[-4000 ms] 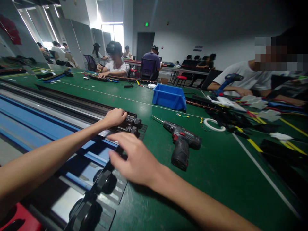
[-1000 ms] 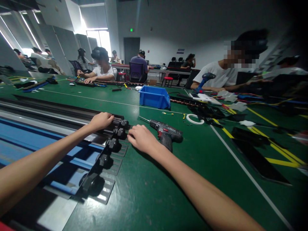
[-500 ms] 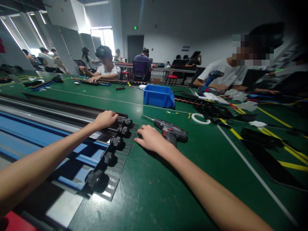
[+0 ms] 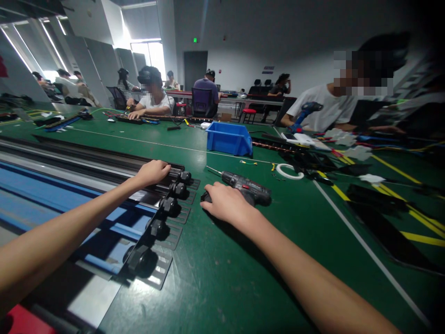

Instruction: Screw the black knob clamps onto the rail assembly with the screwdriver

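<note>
My left hand (image 4: 153, 172) is closed over the far end of a black bar (image 4: 158, 227) that carries several black rollers on perforated plates. The bar lies along the edge of a blue and grey conveyor (image 4: 52, 195). My right hand (image 4: 224, 204) rests on the green table (image 4: 225, 278) with its fingers curled round a small dark object that I cannot make out. Just behind that hand lies a dark cordless drill (image 4: 245, 185) with its bit pointing left.
A blue bin (image 4: 228, 138) stands behind the drill, with a white tape ring (image 4: 288, 171) to its right. Cables and parts clutter the right side, where a person in a white shirt (image 4: 323, 111) sits. Other people work at tables further back.
My right hand has slid from the roller bar's far end to the right and a little nearer, stopping beside the drill. My left hand has kept its hold on the bar.
</note>
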Motion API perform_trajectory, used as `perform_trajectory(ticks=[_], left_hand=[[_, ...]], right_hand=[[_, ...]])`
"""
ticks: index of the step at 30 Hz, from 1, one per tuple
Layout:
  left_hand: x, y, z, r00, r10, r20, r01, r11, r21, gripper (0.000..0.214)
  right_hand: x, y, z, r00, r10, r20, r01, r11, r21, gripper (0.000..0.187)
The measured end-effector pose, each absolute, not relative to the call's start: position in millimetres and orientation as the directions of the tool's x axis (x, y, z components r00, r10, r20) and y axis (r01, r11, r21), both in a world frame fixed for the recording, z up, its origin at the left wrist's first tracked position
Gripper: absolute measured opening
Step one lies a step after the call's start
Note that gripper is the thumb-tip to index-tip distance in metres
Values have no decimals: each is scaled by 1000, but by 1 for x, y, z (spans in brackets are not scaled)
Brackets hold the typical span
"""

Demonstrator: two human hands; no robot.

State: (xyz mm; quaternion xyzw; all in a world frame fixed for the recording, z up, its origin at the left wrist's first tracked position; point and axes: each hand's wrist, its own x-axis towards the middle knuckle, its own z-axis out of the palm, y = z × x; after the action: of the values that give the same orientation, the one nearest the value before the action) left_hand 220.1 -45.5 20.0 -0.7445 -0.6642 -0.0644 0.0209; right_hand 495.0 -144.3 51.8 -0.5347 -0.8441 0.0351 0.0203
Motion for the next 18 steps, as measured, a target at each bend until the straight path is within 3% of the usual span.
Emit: perform_trajectory(ticks=[8, 12, 15, 18], left_hand=[[219, -44, 19, 115, 987, 113, 991, -121, 51, 55], [219, -43, 19, 130, 985, 112, 990, -136, 47, 55], [218, -42, 18, 138, 984, 112, 989, -143, 43, 54], [218, -42, 18, 134, 985, 109, 989, -139, 44, 55]], right_hand=[[497, -129, 27, -426, 902, 72, 887, 432, -163, 30], [507, -120, 38, -453, 885, 104, 827, 461, -323, 27], [524, -108, 61, -450, 844, 293, 711, 537, -455, 27], [555, -89, 85, -290, 807, 514, 661, 557, -502, 32]])
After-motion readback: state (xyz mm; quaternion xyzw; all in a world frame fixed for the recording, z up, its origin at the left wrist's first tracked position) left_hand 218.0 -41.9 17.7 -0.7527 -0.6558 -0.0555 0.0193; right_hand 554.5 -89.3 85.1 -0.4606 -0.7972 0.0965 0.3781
